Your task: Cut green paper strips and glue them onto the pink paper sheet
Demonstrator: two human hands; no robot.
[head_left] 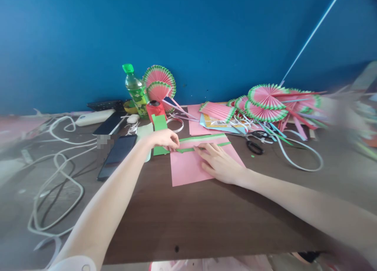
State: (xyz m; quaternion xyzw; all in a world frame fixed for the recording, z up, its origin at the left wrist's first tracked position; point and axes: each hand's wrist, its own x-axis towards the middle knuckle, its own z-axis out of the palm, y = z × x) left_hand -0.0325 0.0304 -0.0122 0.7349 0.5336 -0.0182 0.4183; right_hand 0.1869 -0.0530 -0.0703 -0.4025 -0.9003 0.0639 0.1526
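A pink paper sheet [188, 169] lies on the brown table, with a green strip [203, 138] along its far edge and a second green strip [187, 149] running across it just nearer. My left hand [166, 139] pinches the left end of the nearer strip, its fingers bent together. On the sheet's right part rests my right hand [218, 161], its fingers spread and their tips pressing the same strip. Green paper pieces [159, 123] lie beside my left hand, partly covered by it.
Behind stand a green-capped bottle [135, 90] and pleated pink-green fans [159, 80]. More fans [266, 102] pile up at the back right, near black-handled scissors [255, 147]. A phone [118, 157] and white cables [63, 173] lie left.
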